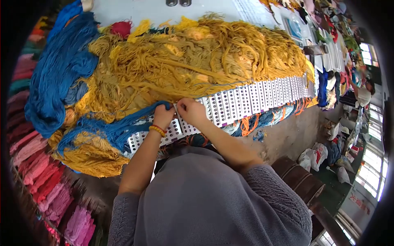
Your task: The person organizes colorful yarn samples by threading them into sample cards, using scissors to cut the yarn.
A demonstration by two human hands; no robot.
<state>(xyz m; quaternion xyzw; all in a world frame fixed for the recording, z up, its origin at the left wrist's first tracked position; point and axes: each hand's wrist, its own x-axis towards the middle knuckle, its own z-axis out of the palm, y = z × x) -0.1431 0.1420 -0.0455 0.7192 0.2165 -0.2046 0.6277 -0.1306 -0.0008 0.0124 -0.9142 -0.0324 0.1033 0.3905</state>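
Observation:
My left hand (pixel 163 116), with a yellow and red band on its wrist, is closed at the end of a strand of blue yarn (pixel 141 111) that runs in from the left. Right beside it, my right hand (pixel 192 112) has thumb and forefinger curled into a pinch; whatever they hold is too small to make out. Both hands are over a row of white strips with dark holes (pixel 238 104). A big heap of mustard-yellow yarn (pixel 180 61) lies just beyond my fingers.
A thick blue hank (pixel 61 69) drapes at the left end of the heap. Pink and red hanks (pixel 41 164) hang at far left. Orange and dark blue yarn (pixel 246 125) lies along the near edge. A brown cylinder (pixel 297 178) stands at my right; another person (pixel 363 94) is farther off.

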